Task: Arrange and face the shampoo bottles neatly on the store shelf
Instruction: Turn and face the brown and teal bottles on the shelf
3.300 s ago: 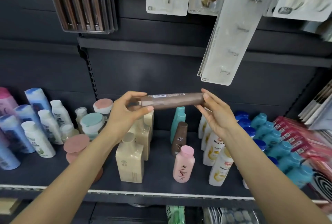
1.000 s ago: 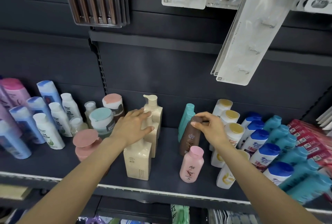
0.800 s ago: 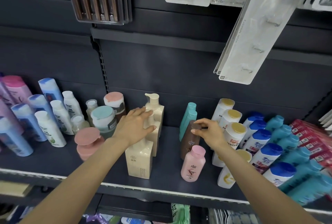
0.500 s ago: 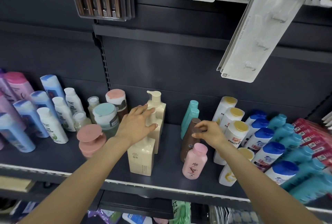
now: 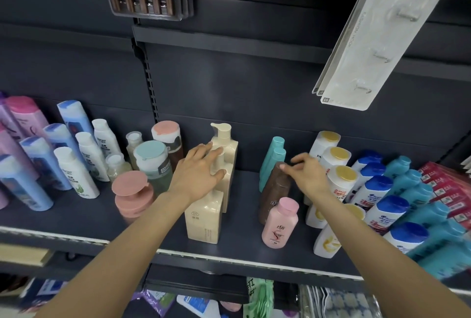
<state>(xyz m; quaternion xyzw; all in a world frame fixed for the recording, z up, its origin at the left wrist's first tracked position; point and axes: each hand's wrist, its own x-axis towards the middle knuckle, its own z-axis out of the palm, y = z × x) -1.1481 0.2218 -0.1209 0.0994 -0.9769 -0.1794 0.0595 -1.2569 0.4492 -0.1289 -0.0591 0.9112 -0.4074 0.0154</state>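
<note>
Right hand [image 5: 309, 176] still pinches brown bottle [image 5: 274, 190] upright.

Both arms reaching forward, left hand [image 5: 197, 174] spread flat, right hand [image 5: 307, 174] pinching

The left hand [image 5: 197, 175] covers the pump head of the middle cream bottle [image 5: 224, 177], so whether its fingers curl round it cannot be told. The right hand [image 5: 309, 176] hides the far side of the brown bottle [image 5: 274, 191] top; its fingertips are smeared by motion. The pink bottle [image 5: 280, 223] screens the brown bottle's base. The teal bottles [image 5: 433, 238] at the right are blurred and cut by the edge, as are the purple bottles [image 5: 7, 154] at the left. Label print on most bottles is too small to read. Goods under the shelf [image 5: 76, 213] are cropped and unclear.
</note>
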